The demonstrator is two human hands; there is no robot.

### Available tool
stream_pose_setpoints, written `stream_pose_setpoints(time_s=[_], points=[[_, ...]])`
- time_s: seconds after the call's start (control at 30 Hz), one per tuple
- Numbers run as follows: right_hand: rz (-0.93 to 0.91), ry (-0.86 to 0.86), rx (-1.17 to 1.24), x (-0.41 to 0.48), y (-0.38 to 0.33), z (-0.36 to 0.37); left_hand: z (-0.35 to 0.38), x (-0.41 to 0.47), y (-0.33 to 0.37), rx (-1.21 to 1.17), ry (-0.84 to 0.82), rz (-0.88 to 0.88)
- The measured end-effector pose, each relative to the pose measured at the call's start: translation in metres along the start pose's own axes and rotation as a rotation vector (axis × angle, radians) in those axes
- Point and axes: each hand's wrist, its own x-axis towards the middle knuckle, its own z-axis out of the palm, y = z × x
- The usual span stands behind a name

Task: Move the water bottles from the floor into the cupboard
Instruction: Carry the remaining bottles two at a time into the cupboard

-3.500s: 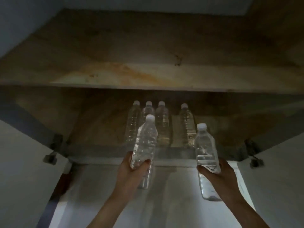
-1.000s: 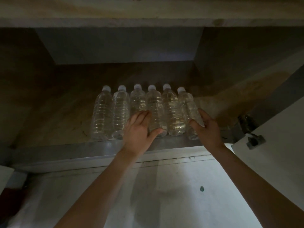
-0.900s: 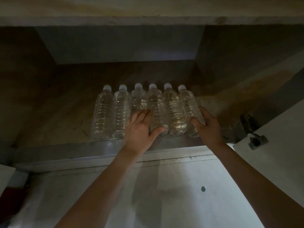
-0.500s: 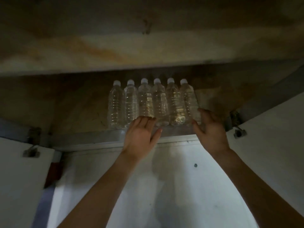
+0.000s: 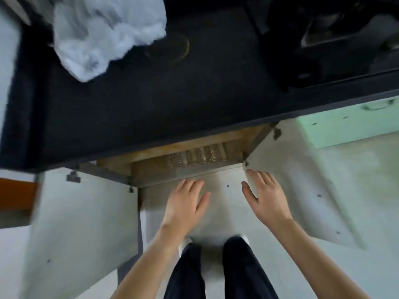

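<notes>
Several clear water bottles [image 5: 195,157] stand in a row on the cupboard's bottom shelf, half hidden under the black countertop. The cupboard [image 5: 185,172] is open, both doors swung out. My left hand [image 5: 186,201] hangs open over the floor just in front of the cupboard's sill, holding nothing. My right hand [image 5: 263,195] is open too, its fingers spread beside the lower edge of the right door [image 5: 302,190]. Neither hand touches a bottle.
A black countertop [image 5: 172,100] juts out above the cupboard, with a white plastic bag [image 5: 103,31] and dark cookware [image 5: 328,35] on it. The left door [image 5: 82,223] stands out at my left. A pale green drawer front [image 5: 349,124] is at right. My legs and feet [image 5: 216,266] stand on the light floor.
Both hands have let go of the bottles and pulled back out of the cupboard. The view has risen well above the countertop, so the bottle row is now small and far below.
</notes>
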Motion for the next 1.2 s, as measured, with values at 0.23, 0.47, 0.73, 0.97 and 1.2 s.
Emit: stream_pose_setpoints(time_s=[0.23,0.47,0.73,0.97,1.2], points=[[0.034,0.242,-0.033,-0.095,-0.065,-0.175,-0.175,-0.036,0.089,-0.025,0.084,0.241],[0.336,0.422,-0.09,-0.219,-0.066,-0.179,-0.174,-0.079,0.11,-0.015,0.035,0.444],[0.691,0.514,-0.105,-0.354,-0.038,-0.158,-0.126,-0.108,0.179,-0.006,-0.134,0.781],[0.878,0.713,-0.085,-0.412,0.053,-0.209,-0.078,-0.08,0.336,-0.004,-0.158,1.064],[1.029,0.629,-0.02,-0.479,0.179,-0.241,0.019,-0.086,0.504,0.064,-0.276,1.154]])
